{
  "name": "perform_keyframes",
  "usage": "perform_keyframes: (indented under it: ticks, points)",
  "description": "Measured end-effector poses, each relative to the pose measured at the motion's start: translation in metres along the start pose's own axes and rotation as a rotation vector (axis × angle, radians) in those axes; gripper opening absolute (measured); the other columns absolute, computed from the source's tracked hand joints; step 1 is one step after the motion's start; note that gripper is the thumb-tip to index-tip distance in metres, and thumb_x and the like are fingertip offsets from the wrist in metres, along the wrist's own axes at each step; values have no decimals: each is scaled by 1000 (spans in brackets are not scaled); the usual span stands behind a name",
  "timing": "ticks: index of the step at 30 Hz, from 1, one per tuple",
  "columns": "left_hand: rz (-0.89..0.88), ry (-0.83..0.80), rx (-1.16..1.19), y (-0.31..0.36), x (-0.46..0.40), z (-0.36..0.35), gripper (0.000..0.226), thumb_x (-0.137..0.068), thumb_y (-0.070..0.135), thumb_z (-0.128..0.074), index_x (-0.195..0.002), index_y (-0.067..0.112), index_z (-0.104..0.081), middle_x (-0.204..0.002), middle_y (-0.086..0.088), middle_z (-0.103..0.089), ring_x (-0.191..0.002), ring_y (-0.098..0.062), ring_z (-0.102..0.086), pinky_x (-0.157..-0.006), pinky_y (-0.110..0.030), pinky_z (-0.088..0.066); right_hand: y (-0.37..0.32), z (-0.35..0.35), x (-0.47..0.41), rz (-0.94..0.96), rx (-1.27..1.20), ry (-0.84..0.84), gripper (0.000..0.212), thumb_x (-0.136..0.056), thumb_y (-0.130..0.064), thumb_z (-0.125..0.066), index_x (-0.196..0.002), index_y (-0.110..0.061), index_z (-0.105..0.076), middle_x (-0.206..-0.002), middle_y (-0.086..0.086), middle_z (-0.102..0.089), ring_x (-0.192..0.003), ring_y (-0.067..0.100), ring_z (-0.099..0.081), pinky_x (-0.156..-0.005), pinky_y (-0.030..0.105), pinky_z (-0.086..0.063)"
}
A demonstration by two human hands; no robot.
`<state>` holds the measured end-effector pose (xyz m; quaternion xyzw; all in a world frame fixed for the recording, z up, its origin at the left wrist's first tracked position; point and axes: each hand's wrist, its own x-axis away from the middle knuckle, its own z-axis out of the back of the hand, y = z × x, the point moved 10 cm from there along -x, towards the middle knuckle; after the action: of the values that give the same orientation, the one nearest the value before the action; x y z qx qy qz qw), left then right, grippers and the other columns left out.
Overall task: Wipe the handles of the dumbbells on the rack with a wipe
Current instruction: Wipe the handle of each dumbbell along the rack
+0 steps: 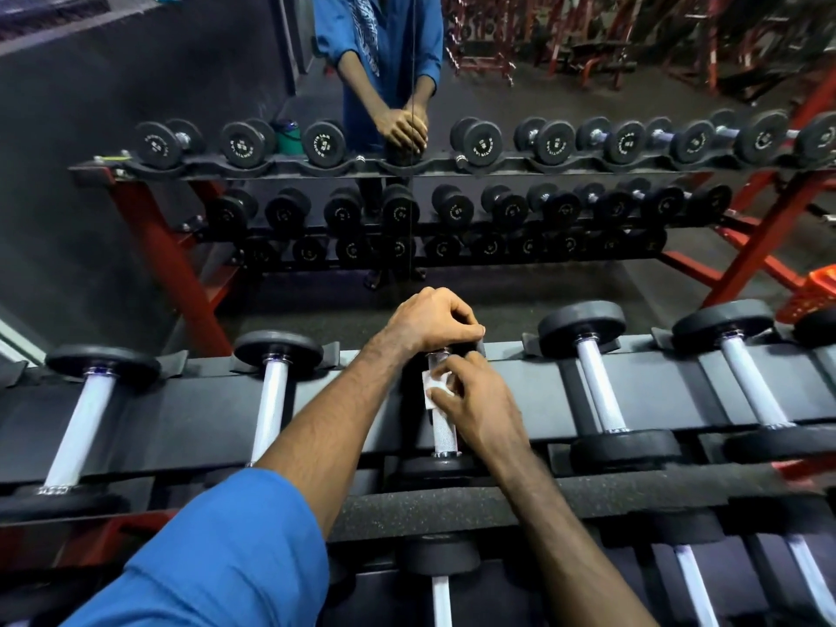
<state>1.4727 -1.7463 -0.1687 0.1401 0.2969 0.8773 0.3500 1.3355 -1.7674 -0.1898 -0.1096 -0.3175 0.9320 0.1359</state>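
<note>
Wiping a dumbbell handle (444, 427) mid-rack, top shelf: right hand (479, 409) pinching the wipe (435, 387) against it, left hand (432, 321) gripping the far head; probably sliding toward the near end next.

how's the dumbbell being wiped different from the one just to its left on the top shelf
The wiped dumbbell has both hands on it: the left hand grips its far head, the right hand presses a white wipe on the handle. The left neighbour is untouched. The neighbour's far head shows fully; the wiped one's is mostly hidden under the left hand. Both lie front to back on the rack, with black heads and pale knurled handles.
</note>
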Motion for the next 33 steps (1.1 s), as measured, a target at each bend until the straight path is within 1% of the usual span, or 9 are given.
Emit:
perform_keyframes:
  ticks: [2, 5, 8, 10, 12, 16, 21, 27, 33]
  points:
    - [7, 2, 12, -2, 0, 1, 17, -75, 60, -71, -81, 48, -82, -76, 23, -76, -90, -5, -71, -87, -35, -60, 2, -3, 5, 22, 14, -23, 21, -92, -31, -72, -113, -32, -67, -102, -9, -52, -85, 11, -56, -71, 30, -47]
    - [1, 1, 15, -2, -1, 1, 15, -76, 56, -72, -80, 47, -83, -77, 23, -76, -94, -4, -71, -91, -36, -60, 10, -12, 14, 22, 22, -86, 21, -90, -30, -75, -111, -32, -71, -94, -11, -51, -83, 11, -57, -70, 28, -46]
    - [-6, -1, 2, -1, -1, 0, 12, -81, 51, -74, -79, 43, -83, -72, 21, -75, -86, -4, -71, -86, -36, -60, 7, -4, -3, 35, 10, 7, 25, -94, -33, -69, -119, -30, -70, -107, -7, -56, -89, 14, -59, -76, 36, -53]
    - [-5, 6, 2, -1, 0, 1, 12, -82, 52, -75, -77, 43, -82, -70, 19, -74, -83, -6, -71, -83, -35, -60, 5, 4, -15, 43, 19, 54, 27, -98, -36, -63, -123, -29, -68, -117, -6, -56, -94, 15, -59, -77, 37, -54]
    - [3, 7, 17, -4, 0, 0, 12, -81, 53, -75, -75, 45, -81, -72, 20, -75, -84, -6, -72, -85, -35, -61, 7, 4, -12, 53, 22, 53, 24, -99, -37, -63, -121, -30, -70, -115, -6, -56, -95, 15, -59, -77, 37, -54]
    - [0, 13, 12, -3, -3, 0, 10, -78, 54, -75, -73, 48, -80, -71, 20, -74, -86, -6, -72, -88, -34, -61, 12, -7, 13, 93, 26, 14, 25, -99, -40, -64, -120, -31, -73, -99, -11, -48, -84, 14, -60, -74, 37, -55]
    - [3, 11, 1, -2, -3, 0, 12, -82, 52, -77, -73, 45, -81, -69, 19, -74, -79, -4, -71, -81, -31, -60, 8, 3, -13, 71, 14, 93, 22, -98, -38, -62, -114, -27, -72, -113, -4, -57, -92, 20, -63, -75, 43, -56]
    - [7, 15, 8, -6, -5, -1, 11, -80, 53, -77, -74, 46, -81, -71, 20, -74, -84, -4, -71, -84, -32, -60, 22, -6, 9, 60, -52, 58, 21, -96, -34, -69, -116, -28, -75, -105, -7, -57, -81, 14, -64, -75, 39, -57]
    - [8, 20, -3, -8, -4, 0, 11, -81, 54, -78, -75, 45, -81, -72, 19, -75, -84, -3, -71, -80, -29, -57, 25, -2, -11, 14, -147, 82, 18, -94, -30, -71, -112, -31, -73, -110, -9, -58, -89, 9, -64, -80, 38, -58]
